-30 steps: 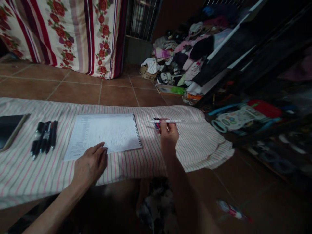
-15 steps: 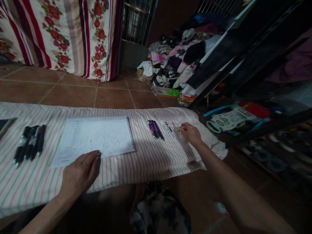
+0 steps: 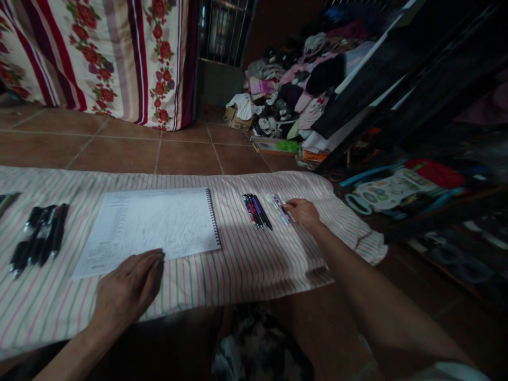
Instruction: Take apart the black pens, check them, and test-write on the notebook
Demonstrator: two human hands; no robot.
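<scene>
A spiral notebook [image 3: 154, 225] lies open on a pink-striped cloth [image 3: 246, 259] spread over the floor. My left hand [image 3: 127, 288] rests flat on the cloth at the notebook's near edge, fingers together and touching the page corner. My right hand [image 3: 304, 212] reaches out to the right of the notebook, its fingers curled on a pale pen [image 3: 279, 205] lying on the cloth. A small bunch of coloured pens [image 3: 256, 210] lies just left of that pen. Several black pens [image 3: 37, 239] lie at the far left.
A floral striped bedcover [image 3: 99, 53] hangs at the back left. A heap of clothes [image 3: 293, 90] sits at the back. Dark shelving [image 3: 416, 79] and toys [image 3: 384, 190] stand at the right. Brown floor tiles [image 3: 186, 156] lie beyond the cloth.
One second ago my right hand held a white pen above the cloth near the notebook. It has since moved right and down to the cloth, beside the coloured pens. My left hand stayed put.
</scene>
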